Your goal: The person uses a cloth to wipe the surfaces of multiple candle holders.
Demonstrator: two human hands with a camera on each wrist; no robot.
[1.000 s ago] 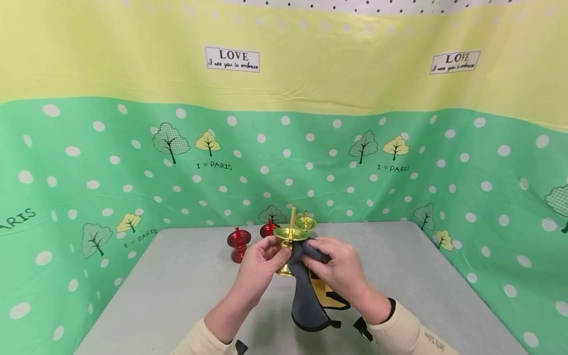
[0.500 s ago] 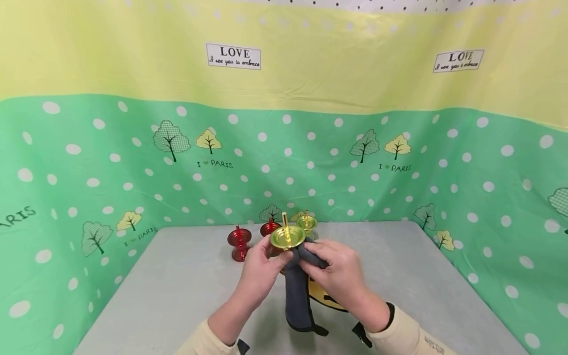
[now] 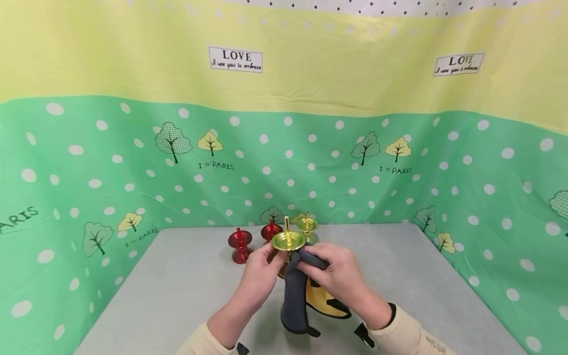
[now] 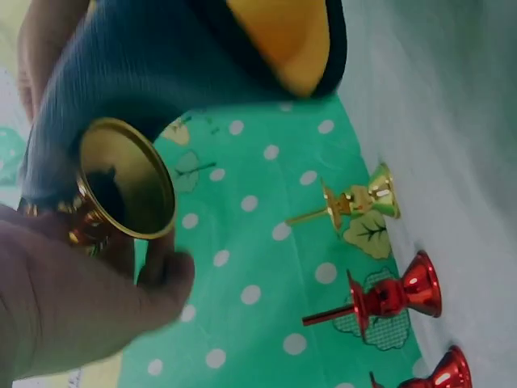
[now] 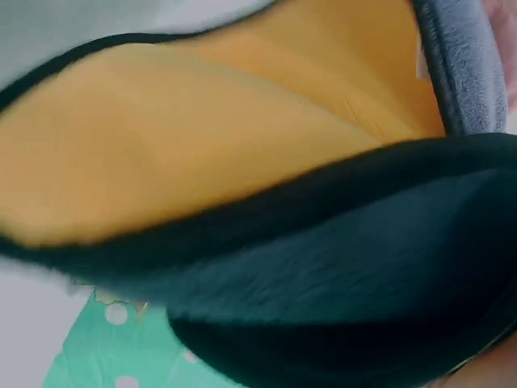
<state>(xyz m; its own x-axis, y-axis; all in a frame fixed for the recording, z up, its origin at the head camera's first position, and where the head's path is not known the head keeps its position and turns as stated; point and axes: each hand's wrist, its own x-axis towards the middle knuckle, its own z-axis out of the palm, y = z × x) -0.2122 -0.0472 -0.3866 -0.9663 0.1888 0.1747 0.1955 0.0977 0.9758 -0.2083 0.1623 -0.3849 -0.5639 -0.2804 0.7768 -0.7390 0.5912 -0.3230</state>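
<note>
A gold candle holder (image 3: pixel 288 240) with a dish and a central spike is held off the table, its dish facing up. My left hand (image 3: pixel 259 271) grips its stem from the left; the flared base (image 4: pixel 133 178) shows in the left wrist view. My right hand (image 3: pixel 339 268) pinches a dark grey cloth (image 3: pixel 294 301) with black edging and presses it to the stem just under the dish. The cloth hangs below the hands, and its yellow side (image 5: pixel 161 145) fills much of the right wrist view. Cloth and fingers hide part of the stem.
Two red candle holders (image 3: pixel 240 240) stand upright behind and left of my hands; one red holder (image 3: pixel 271 230) is partly covered. Another gold candle holder (image 3: pixel 307 225) stands at the back. A polka-dot curtain (image 3: pixel 284 162) rises behind the grey table (image 3: pixel 177 281).
The held candle holder has tilted toward me and shifted slightly left and down. The cloth's hanging end has swung left. Both hands keep their grips.
</note>
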